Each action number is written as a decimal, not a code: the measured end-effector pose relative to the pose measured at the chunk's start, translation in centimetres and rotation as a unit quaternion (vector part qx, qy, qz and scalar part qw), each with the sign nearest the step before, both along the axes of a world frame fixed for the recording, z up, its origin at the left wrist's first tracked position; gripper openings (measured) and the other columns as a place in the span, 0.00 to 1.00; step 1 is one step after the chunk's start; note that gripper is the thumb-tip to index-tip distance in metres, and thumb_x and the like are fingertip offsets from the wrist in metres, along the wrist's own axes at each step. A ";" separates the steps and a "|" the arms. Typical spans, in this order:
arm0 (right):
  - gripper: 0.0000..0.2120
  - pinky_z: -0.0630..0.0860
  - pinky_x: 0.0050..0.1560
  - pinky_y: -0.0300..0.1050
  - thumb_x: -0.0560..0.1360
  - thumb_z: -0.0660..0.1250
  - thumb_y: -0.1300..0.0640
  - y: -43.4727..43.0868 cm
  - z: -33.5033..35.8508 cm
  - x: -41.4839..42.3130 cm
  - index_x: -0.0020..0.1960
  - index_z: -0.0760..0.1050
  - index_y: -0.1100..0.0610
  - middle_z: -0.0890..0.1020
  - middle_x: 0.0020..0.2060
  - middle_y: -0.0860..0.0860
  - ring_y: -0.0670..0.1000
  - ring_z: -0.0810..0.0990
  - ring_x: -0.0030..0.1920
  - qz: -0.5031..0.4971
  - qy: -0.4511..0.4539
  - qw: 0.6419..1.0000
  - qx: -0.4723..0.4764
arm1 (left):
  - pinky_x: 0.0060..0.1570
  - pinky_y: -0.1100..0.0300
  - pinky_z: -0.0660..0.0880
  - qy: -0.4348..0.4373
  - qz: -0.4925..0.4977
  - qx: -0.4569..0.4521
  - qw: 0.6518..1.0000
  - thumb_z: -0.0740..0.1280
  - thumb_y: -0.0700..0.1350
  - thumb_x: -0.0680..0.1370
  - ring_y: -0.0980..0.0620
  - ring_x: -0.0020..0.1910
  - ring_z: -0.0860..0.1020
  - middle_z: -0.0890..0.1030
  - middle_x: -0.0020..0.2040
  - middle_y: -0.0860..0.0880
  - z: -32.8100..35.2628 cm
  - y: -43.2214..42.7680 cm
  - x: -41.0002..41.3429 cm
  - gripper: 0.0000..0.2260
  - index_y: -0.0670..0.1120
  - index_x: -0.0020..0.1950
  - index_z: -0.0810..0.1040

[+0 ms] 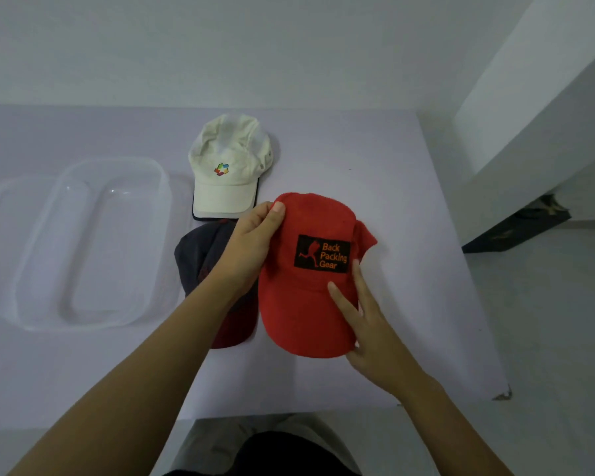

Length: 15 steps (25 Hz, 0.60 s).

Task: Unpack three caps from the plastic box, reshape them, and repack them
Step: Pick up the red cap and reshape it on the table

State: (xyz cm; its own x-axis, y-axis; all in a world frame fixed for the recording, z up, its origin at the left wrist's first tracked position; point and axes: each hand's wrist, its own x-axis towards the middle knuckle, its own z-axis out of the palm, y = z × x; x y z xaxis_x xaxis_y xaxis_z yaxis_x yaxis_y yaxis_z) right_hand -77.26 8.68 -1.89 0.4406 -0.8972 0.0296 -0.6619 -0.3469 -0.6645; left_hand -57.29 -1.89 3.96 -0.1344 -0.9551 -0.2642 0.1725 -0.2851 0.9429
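One red cap [306,304] | left hand [251,245] pinches crown | right hand [375,334] flat, near table [419,207] edge

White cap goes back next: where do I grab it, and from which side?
On the white cap, probably pinch the brim at its right corner, from the right: it lies flat facing you, the dark cap crowds its near edge, the crown is crumpled.
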 end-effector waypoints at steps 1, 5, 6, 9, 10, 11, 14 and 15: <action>0.47 0.61 0.69 0.35 0.72 0.65 0.67 0.1 0.3 -0.3 0.74 0.40 0.36 0.35 0.75 0.42 0.42 0.44 0.76 0.005 -0.013 0.999 0.028 | 0.60 0.47 0.71 0.010 0.010 0.000 1.000 0.58 0.45 0.82 0.43 0.53 0.75 0.77 0.51 0.37 -0.2 0.1 -0.1 0.13 0.38 0.53 0.77; 0.31 0.59 0.70 0.32 0.76 0.59 0.61 -1.2 2.2 -1.3 0.72 0.52 0.41 0.57 0.73 0.37 0.37 0.56 0.73 -0.190 -0.188 0.962 0.057 | 0.53 0.54 0.72 0.047 -0.001 -0.008 0.999 0.61 0.47 0.77 0.46 0.49 0.73 0.74 0.48 0.40 -1.2 0.8 -0.5 0.13 0.38 0.53 0.74; 0.25 0.59 0.70 0.33 0.78 0.59 0.53 -2.2 2.7 -1.2 0.72 0.55 0.42 0.60 0.71 0.36 0.38 0.59 0.72 -0.232 -0.208 0.948 0.070 | 0.51 0.54 0.71 0.051 -0.007 -0.010 0.999 0.60 0.47 0.76 0.46 0.48 0.72 0.72 0.48 0.41 -1.5 1.0 -0.8 0.15 0.37 0.53 0.73; 0.24 0.70 0.63 0.38 0.75 0.58 0.41 -5.1 3.6 -0.8 0.68 0.67 0.49 0.74 0.63 0.40 0.40 0.73 0.63 -0.219 -0.265 0.918 0.197 | 0.57 0.47 0.68 0.084 -0.034 -0.010 0.996 0.60 0.48 0.75 0.45 0.52 0.70 0.71 0.52 0.41 -2.4 1.6 -2.4 0.19 0.33 0.56 0.70; 0.20 0.74 0.59 0.38 0.76 0.58 0.44 -5.7 3.5 -0.7 0.64 0.70 0.51 0.78 0.58 0.43 0.41 0.77 0.58 -0.207 -0.304 0.901 0.230 | 0.57 0.47 0.68 0.096 -0.035 -0.006 0.995 0.60 0.48 0.75 0.45 0.52 0.70 0.71 0.51 0.41 -2.7 1.8 -2.8 0.16 0.36 0.55 0.70; 0.16 0.77 0.54 0.37 0.77 0.59 0.47 -6.2 3.4 -0.7 0.61 0.72 0.54 0.81 0.53 0.46 0.43 0.80 0.53 -0.203 -0.340 0.882 0.253 | 0.56 0.49 0.70 0.098 -0.029 0.001 0.995 0.60 0.49 0.75 0.46 0.50 0.72 0.72 0.50 0.42 -3.1 1.8 -3.1 0.13 0.40 0.53 0.69; 0.09 0.78 0.48 0.36 0.77 0.62 0.52 -7.0 2.3 -0.9 0.55 0.72 0.55 0.82 0.49 0.48 0.44 0.82 0.49 -0.205 -0.373 0.865 0.267 | 0.53 0.58 0.75 0.028 -0.031 0.037 0.998 0.61 0.50 0.76 0.52 0.52 0.79 0.79 0.52 0.48 -4.4 1.2 -2.8 0.13 0.43 0.55 0.73; 0.07 0.78 0.47 0.36 0.77 0.62 0.52 -7.2 1.5 -1.0 0.54 0.72 0.53 0.81 0.49 0.47 0.43 0.82 0.49 -0.212 -0.365 0.868 0.261 | 0.54 0.58 0.75 -0.027 -0.047 0.038 0.998 0.61 0.51 0.77 0.52 0.53 0.79 0.81 0.53 0.48 -4.9 0.8 -2.5 0.13 0.45 0.57 0.75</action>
State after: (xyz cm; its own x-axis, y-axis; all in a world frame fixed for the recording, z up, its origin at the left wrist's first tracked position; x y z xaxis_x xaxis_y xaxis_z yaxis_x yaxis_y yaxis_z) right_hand -78.25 1.49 -0.35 0.1023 -0.9490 -0.2981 0.0069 0.3003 -0.9538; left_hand -59.77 -1.08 -0.98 -0.2052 -0.9162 -0.3440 0.0915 -0.3680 0.9253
